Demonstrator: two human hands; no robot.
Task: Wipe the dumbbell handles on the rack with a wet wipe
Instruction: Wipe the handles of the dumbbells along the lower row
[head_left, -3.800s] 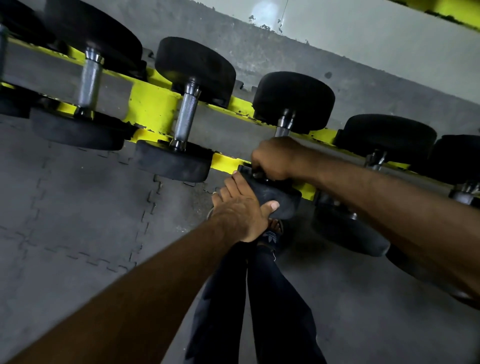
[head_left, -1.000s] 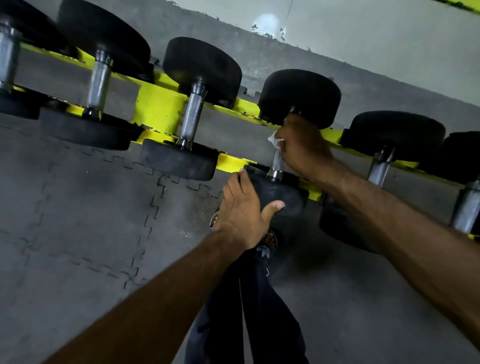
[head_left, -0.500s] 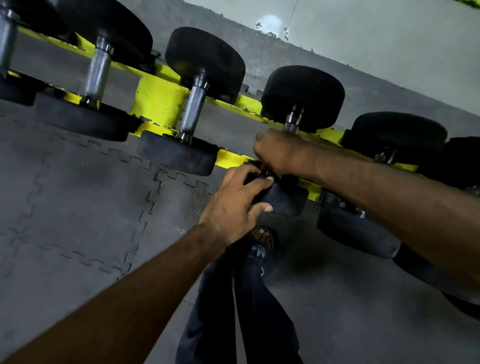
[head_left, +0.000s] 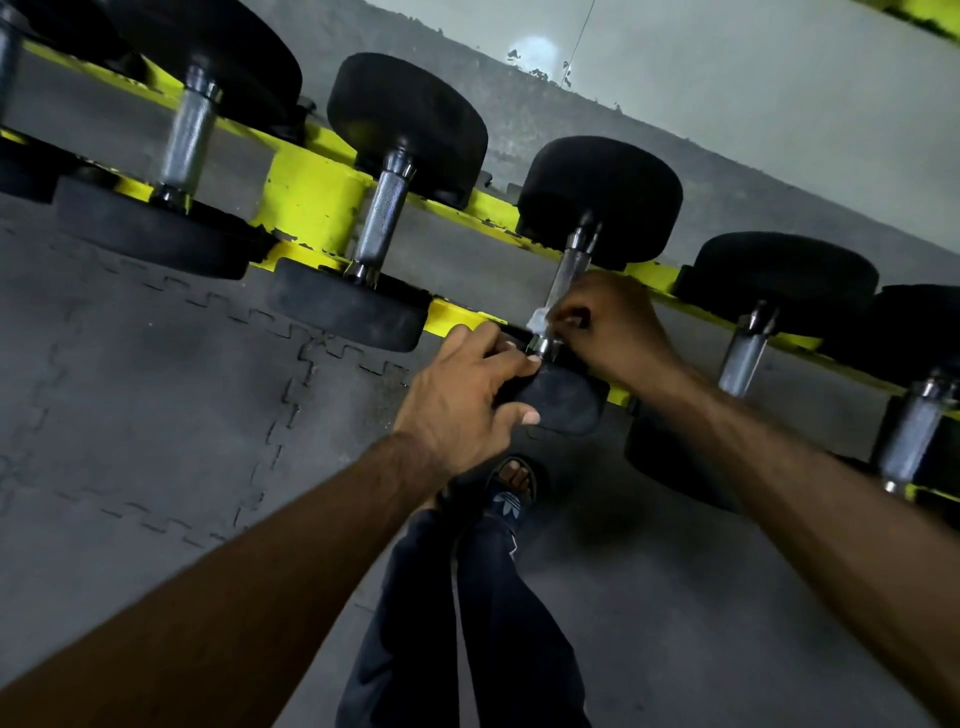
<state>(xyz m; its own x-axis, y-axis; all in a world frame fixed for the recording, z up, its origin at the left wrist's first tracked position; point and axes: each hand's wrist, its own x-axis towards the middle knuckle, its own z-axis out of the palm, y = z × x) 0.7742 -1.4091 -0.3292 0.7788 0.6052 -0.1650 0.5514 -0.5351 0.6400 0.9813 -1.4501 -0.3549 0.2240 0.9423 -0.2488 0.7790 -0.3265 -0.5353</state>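
Silver steel dumbbell handle (head_left: 569, 273) sits inside right hand (head_left: 618, 332) fingers (head_left: 592, 306) pinching a white wet wipe (head_left: 539, 318); left hand (head_left: 457, 400) grasps the black rubber head (head_left: 566, 402) beneath them, likely steadying it

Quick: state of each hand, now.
Left hand: closed, gripping the near dumbbell head.
Right hand: closed, holding the wet wipe against the handle.

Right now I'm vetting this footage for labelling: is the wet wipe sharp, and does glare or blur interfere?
Head view: dim; the wet wipe is a small pale smear by the right hand. Head view: the dumbbell handle ghosts double at its far end, motion blur. Head view: a bright patch on the wall; the yellow rack runs tilted.
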